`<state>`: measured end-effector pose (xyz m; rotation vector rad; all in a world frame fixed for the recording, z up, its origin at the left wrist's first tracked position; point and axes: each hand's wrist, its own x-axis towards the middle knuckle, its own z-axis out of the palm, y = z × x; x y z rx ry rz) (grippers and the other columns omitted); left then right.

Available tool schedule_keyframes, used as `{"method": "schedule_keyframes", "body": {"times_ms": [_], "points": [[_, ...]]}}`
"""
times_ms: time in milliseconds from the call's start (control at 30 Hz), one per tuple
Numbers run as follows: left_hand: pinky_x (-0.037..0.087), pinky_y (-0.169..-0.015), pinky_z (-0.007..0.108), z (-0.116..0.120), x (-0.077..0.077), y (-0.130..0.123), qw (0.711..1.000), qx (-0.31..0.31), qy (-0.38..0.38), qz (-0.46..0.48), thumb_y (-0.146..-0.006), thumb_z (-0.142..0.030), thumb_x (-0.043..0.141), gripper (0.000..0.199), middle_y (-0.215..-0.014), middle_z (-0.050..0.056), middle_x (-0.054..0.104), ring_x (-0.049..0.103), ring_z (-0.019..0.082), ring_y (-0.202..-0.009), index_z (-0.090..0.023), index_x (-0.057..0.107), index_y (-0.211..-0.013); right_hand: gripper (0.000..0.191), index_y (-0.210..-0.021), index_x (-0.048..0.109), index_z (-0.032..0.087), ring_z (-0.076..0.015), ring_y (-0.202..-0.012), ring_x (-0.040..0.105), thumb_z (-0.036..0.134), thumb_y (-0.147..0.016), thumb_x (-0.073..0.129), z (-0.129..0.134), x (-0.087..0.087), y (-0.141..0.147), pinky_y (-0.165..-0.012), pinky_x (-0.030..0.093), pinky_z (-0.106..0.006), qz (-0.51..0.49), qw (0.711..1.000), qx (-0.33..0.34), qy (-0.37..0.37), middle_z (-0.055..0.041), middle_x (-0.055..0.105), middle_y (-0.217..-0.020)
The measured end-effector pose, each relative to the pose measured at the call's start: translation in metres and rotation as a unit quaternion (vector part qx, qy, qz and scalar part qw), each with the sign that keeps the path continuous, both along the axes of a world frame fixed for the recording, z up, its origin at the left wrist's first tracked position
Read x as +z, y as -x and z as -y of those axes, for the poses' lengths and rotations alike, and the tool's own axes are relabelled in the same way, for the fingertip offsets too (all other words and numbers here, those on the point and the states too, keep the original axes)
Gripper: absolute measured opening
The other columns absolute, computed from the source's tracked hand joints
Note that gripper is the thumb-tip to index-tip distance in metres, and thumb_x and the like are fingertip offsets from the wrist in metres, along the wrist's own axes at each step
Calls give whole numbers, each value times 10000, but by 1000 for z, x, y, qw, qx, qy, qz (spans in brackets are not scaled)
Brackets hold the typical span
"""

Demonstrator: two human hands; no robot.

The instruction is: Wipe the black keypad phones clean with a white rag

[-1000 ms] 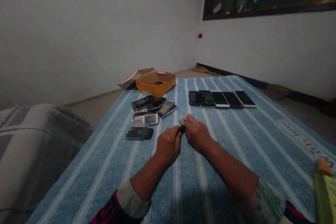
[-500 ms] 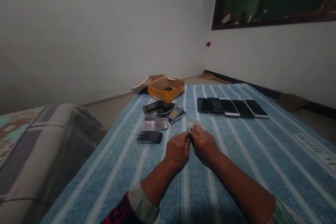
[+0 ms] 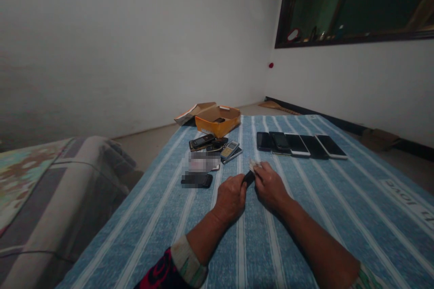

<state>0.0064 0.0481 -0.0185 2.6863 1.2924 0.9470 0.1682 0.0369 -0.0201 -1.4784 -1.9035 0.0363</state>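
Observation:
My left hand (image 3: pixel 232 199) is closed round the near end of a small black bar-shaped phone (image 3: pixel 249 178), held over the middle of the striped blue cloth. Its fingers cover much of the phone. My right hand (image 3: pixel 270 186) pinches a crumpled whitish wipe (image 3: pixel 253 164) against the phone's far end. Whether the wipe is tissue, fabric or thin plastic I cannot tell. Left of my hands lies a loose group of old mobile phones, among them a silver keypad phone (image 3: pixel 230 150) and a black phone (image 3: pixel 205 181). Part of that group is blurred out.
Beyond the group stands an open orange cardboard box (image 3: pixel 217 126) with a dark item inside. Several larger phones lie in a row on the right, including a white-edged smartphone (image 3: pixel 330 146). The blue striped cloth (image 3: pixel 305 235) covers the surface. At left is a blanket-covered surface (image 3: pixel 50 203).
My right hand has shifted a little right, away from the left, so more of the black phone shows between them. The wipe looks more bunched. The whole view has tilted slightly upward.

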Motion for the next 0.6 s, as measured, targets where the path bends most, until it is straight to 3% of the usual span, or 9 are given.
{"method": "schedule_keyframes", "body": {"times_ms": [100, 200, 400, 600], "points": [[502, -661, 301, -2, -2, 1, 1000, -1, -12, 0, -890, -176, 427, 163, -790, 62, 681, 629, 190, -724, -175, 589, -901, 282, -1045, 601, 177, -186, -905, 562, 78, -796, 511, -3, 1, -5, -821, 473, -304, -45, 998, 41, 6, -78, 554, -1018], [504, -662, 302, -3, -4, 1, 1000, -2, -20, -3, -888, -177, 433, 161, -789, 65, 680, 632, 195, -729, -171, 592, -914, 251, -974, 606, 178, -184, -863, 563, 48, -793, 492, -5, 0, -12, -792, 463, -297, -60, 998, 36, 2, -58, 575, -924], [500, -659, 306, -2, -3, 0, 1000, -4, -10, -8, -889, -173, 437, 163, -781, 67, 674, 626, 199, -722, -163, 596, -927, 215, -929, 603, 184, -178, -796, 563, 64, -840, 448, -3, 0, -16, -720, 438, -272, -24, 998, 50, -15, -49, 583, -851], [493, -673, 297, 1, 0, -1, 1000, -13, -5, -4, -907, -177, 428, 188, -812, 55, 681, 618, 187, -731, -174, 583, -1012, 171, -880, 595, 186, -182, -791, 570, 100, -846, 451, 6, 12, -6, -718, 439, -278, 0, 996, 84, 0, -54, 601, -834]]}}
